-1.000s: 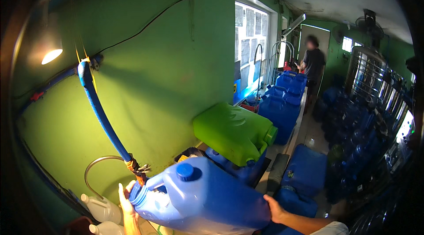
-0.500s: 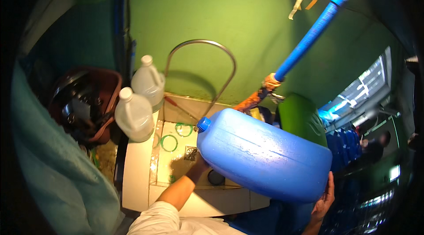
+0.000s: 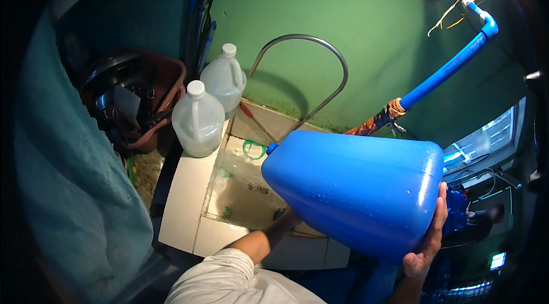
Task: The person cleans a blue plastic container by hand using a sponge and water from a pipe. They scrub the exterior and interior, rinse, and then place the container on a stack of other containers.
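A: Start at the hands. What does the right grip [image 3: 429, 235] have?

B: It is closed on the base end of the blue container [image 3: 354, 184], fingers up the end face, thumb low at the near side. The left grip [image 3: 290, 218] goes under the belly; only its wrist end shows, in shadow. Fingers hidden, so how it is set I cannot tell.

A: Position of the container?

B: Held aloft on its side, over the right part of the basin [image 3: 220, 204]; base end reaches past the tabletop's [image 3: 182, 218] right edge. Small blue cap [image 3: 271, 148] fitted, pointing left. Droplets on the near face.

A: How far along?

B: My judgement: lifting and tipping onto the side are done. Setting it down is not yet done. No stream visible from here; contents and any rinsing, cannot tell.

A: Round about?

B: Green ring [image 3: 253, 150] at the basin's far left corner, drain [image 3: 257, 188] near the middle of its floor. Curved metal pipe [image 3: 343, 69] arching up behind, at the tabletop's back edge. Two whitish jugs, front one [image 3: 197, 121] and rear one [image 3: 227, 89], capped, upright, by the back left corner.

A: Farther off?

B: Brown bin [image 3: 171, 89] of dark items beyond the left edge, teal curtain [image 3: 74, 161] nearest us. Blue pipe [image 3: 452, 69] with a wrapped lower end hangs past the back right corner.
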The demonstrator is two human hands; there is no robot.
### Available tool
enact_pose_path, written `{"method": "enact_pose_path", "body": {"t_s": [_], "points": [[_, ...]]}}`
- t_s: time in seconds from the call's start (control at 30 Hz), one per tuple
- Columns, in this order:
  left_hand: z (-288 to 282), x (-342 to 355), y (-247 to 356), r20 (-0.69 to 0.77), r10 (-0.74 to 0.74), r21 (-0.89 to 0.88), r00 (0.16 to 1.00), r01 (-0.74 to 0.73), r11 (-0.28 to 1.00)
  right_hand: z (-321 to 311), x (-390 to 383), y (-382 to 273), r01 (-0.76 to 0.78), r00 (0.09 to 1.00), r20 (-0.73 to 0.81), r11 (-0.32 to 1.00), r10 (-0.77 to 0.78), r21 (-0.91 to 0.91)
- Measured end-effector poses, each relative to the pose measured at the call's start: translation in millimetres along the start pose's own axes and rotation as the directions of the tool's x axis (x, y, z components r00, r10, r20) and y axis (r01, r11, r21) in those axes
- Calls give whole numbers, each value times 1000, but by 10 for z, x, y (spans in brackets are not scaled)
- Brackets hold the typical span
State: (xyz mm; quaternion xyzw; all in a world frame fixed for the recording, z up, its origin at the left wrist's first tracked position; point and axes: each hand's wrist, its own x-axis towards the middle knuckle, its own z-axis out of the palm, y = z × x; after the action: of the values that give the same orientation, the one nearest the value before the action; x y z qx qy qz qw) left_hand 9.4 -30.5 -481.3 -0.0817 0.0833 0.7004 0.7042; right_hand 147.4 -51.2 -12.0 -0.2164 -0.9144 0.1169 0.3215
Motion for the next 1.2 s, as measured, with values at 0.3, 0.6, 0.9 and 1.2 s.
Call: {"method": "enact_pose_path", "body": {"t_s": [0.3, 0.6, 0.9, 1.2], "points": [[313, -840, 1135, -211, 296, 298, 932, -227, 927, 403, -1386, 739, -57, 782, -506, 850, 364, 524], [2341, -1957, 2601, 498, 635, 827, 590, -543, -145, 1802, -2073, 1274, -444, 451, 86, 139, 889, 885], [2200, -1493, 1799, 747, 497, 628, 441, -222, -746, 1842, -396, 1751, -478, 834, 158, 551, 528, 684], [1712, -983, 1221, 647, 58, 414, 760, -286, -865, 3304, 1163, 1764, -961, 267, 903, 168, 337, 221]]}}
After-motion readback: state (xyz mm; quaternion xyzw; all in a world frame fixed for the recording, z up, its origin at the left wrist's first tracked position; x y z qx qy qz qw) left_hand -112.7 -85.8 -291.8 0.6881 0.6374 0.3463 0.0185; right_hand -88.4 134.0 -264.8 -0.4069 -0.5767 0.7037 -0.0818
